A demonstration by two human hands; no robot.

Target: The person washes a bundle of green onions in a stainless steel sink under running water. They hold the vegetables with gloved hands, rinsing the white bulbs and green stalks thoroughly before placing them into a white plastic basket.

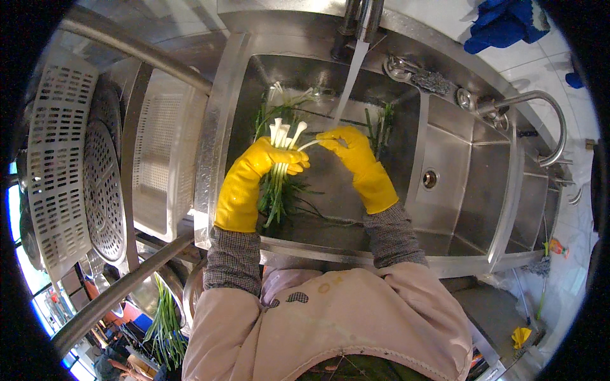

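My left hand (281,155), in a yellow rubber glove, is shut around a bunch of green onions (279,174). Their white root ends point up past the glove, and the green tops hang toward the sink's near side. The gloved fingers of my right hand (340,143) pinch a thin pale strand (310,145) that reaches across to the bunch; whether it is a whole stalk or a peeled layer I cannot tell. Water (350,85) runs from the faucet (369,21) into the stainless steel sink basin (414,157), just behind my right hand. More green onions (274,112) lie in the basin.
Loose green stalks (383,124) lie at the basin's right side. A second basin (464,190) with a drain adjoins it. White perforated plastic baskets (62,162) stand at left behind metal rails (128,290). Steel wool (431,82) sits on the back ledge. Blue cloth (507,26) hangs at upper right.
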